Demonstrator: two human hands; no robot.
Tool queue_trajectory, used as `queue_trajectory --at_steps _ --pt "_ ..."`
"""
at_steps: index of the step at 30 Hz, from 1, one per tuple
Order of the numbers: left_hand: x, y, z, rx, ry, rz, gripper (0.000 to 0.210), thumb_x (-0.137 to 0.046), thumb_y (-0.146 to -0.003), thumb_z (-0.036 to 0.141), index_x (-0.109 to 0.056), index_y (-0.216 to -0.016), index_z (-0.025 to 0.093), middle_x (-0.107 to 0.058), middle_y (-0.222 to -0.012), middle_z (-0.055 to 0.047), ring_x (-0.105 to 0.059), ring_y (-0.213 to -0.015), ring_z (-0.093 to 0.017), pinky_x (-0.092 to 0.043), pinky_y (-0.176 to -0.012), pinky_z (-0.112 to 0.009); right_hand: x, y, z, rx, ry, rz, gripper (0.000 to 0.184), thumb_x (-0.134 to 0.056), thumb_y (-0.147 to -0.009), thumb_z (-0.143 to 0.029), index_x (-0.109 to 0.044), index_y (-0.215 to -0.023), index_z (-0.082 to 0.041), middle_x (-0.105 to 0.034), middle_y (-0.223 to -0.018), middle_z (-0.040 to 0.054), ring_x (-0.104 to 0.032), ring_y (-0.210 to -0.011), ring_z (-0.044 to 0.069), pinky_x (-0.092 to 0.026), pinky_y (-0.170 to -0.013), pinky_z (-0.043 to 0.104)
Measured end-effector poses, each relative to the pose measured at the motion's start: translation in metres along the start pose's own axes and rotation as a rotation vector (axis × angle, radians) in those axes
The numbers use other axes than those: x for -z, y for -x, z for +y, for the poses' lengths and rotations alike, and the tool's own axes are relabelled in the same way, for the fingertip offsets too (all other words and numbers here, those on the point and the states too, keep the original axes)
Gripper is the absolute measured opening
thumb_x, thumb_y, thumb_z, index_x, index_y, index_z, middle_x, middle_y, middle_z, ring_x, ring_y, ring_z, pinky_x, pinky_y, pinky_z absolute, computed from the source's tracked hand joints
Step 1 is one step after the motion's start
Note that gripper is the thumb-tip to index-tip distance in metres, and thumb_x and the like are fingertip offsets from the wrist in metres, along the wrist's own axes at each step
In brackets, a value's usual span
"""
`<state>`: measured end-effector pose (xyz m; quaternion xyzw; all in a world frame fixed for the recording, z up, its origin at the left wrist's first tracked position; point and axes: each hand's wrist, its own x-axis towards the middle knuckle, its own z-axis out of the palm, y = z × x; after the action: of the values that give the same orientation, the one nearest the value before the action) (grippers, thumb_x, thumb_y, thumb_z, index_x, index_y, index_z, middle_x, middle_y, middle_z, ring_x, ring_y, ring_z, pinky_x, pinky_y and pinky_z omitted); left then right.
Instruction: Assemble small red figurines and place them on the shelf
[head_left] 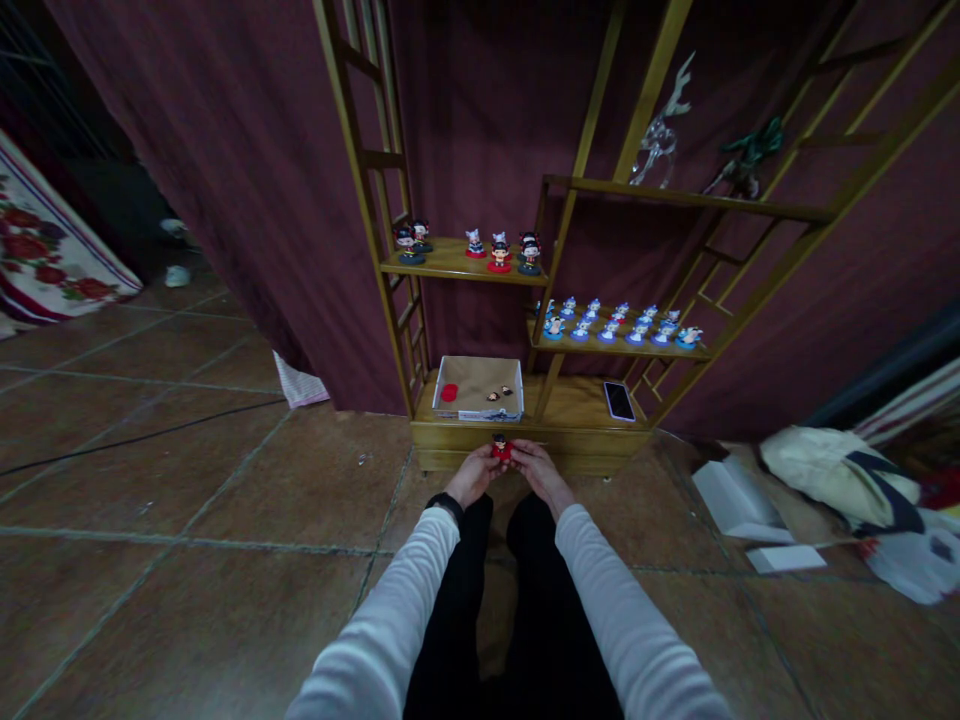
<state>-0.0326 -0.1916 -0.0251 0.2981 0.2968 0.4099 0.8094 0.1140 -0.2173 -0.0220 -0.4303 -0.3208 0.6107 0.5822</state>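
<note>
A small dark-haired figurine [500, 442] on a red base is held between my two hands, in front of the shelf's bottom drawer front. My left hand [477, 472], with a black band at the wrist, closes its fingers on the figurine from the left. From the other side, my right hand [539, 468] grips it by the red base. Just beyond my hands a shallow cardboard box [480, 415] stands on the lowest shelf. Inside it lie red discs [449, 392] and two small dark-and-pale pieces [493, 397], too small to make out fully.
The wooden shelf unit [465, 262] carries dark-haired figurines [500, 256] and, lower right, blue-and-white figurines [609, 330]. A phone [619, 401] lies beside the box. A glass deer ornament [657, 145] stands above. White boxes [739, 500] and bags [840, 475] lie on the floor at right.
</note>
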Motion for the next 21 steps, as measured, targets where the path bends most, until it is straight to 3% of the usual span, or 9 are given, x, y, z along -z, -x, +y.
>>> queue_trajectory --at_steps 8,21 --pt "-0.0020 -0.0009 0.0002 -0.006 0.040 0.100 0.038 -0.057 -0.064 -0.004 -0.060 -0.096 0.015 -0.065 -0.085 -0.005 -0.060 -0.068 -0.012 -0.046 -0.064 -0.024 0.0007 0.0009 -0.0006 -0.039 -0.024 -0.076 0.041 -0.079 -0.055 -0.025 -0.067 -0.095 -0.022 -0.070 -0.091 0.0024 -0.061 -0.076 0.015 -0.044 -0.073 0.029" --pt "-0.0011 -0.0024 0.0030 0.001 0.003 0.067 0.024 -0.057 -0.070 0.003 -0.067 -0.090 0.010 -0.067 -0.080 -0.010 -0.058 -0.065 -0.012 -0.045 -0.062 -0.024 -0.0018 0.0030 -0.0029 -0.032 -0.015 -0.054 0.046 -0.080 -0.049 -0.022 -0.067 -0.094 -0.023 -0.070 -0.092 0.0016 -0.061 -0.078 0.015 -0.045 -0.074 0.029"
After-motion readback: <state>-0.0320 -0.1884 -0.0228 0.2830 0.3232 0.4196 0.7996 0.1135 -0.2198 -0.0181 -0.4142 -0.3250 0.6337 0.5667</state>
